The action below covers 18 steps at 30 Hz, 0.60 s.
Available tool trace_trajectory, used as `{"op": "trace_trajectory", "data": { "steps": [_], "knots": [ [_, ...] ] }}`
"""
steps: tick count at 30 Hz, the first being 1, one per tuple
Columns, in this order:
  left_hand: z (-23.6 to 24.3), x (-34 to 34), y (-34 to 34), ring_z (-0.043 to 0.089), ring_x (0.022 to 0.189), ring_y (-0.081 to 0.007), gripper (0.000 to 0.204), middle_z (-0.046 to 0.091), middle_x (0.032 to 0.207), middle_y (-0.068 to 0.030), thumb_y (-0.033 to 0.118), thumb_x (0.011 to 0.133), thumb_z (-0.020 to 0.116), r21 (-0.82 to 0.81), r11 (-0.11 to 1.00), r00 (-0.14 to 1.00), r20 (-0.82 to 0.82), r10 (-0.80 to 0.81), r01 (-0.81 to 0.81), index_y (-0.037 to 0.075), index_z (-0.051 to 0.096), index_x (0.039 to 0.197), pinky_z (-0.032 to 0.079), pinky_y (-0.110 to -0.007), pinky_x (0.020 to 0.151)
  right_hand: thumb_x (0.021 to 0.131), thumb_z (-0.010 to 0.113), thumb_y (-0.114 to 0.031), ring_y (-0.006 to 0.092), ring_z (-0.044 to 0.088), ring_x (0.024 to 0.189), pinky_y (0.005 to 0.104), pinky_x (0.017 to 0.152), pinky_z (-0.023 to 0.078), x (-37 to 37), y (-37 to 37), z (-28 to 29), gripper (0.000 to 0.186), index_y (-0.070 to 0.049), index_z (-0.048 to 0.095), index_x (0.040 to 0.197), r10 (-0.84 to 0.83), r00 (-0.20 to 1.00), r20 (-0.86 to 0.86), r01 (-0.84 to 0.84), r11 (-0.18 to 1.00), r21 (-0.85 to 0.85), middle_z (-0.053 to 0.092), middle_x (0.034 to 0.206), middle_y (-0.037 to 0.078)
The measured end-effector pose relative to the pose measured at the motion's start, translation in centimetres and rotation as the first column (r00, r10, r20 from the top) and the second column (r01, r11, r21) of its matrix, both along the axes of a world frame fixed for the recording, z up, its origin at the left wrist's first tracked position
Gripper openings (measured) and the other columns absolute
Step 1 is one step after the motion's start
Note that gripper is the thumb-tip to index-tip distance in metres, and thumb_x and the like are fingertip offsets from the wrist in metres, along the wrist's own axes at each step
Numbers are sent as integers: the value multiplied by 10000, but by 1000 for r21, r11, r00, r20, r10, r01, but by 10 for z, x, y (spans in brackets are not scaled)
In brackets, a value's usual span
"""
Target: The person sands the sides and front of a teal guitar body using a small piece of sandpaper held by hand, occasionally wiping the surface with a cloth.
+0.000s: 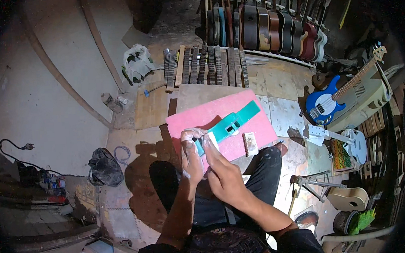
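Note:
A long teal-green piece [246,116] with a rectangular cutout lies slantwise over a pink board [190,118] in front of me. My left hand [192,151], white with dust, is wrapped round its near end. Against that same end my right hand [220,168] is closed, its fingers on a small white flat piece [213,139] pressed to the teal surface. What the white piece is made of cannot be told. A small white pad with a dark ridged edge [251,144] rests on the board, right of the teal piece.
Several fretted guitar necks [202,66] lie in a row beyond the board, with a rack of guitars [261,28] behind. At right are a blue bass guitar [324,101], a pale blue guitar [356,146] and a metal stand [315,184]. A black bag [105,167] lies left.

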<state>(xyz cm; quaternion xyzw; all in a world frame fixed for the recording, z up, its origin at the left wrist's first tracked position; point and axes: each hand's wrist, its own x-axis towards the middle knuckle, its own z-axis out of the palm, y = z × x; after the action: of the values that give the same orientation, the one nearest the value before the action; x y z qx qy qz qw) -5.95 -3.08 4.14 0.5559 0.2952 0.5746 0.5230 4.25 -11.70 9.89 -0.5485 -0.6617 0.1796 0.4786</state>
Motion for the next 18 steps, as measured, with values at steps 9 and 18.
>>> {"op": "trace_trajectory", "data": {
  "steps": [9,18],
  "knots": [
    [15,-13,11,570,1064,-206,451,585,1129,-102,421,1159,266,-104,986,992,-2,-127,126,45,516,1171,452,-366,1007,747,657,94,389,706,990,420,841,593,6,11,8,729,-78,594,1453,39,936,349,-60,997,50,513,1540,233],
    [5,-12,28,551,1109,-235,476,554,1088,-98,443,1158,245,-66,979,975,118,-186,195,63,522,1084,420,-383,1042,726,705,25,273,598,730,392,681,564,4,7,0,723,-112,623,1431,31,900,436,-89,990,113,537,1547,151]
  ]
}}
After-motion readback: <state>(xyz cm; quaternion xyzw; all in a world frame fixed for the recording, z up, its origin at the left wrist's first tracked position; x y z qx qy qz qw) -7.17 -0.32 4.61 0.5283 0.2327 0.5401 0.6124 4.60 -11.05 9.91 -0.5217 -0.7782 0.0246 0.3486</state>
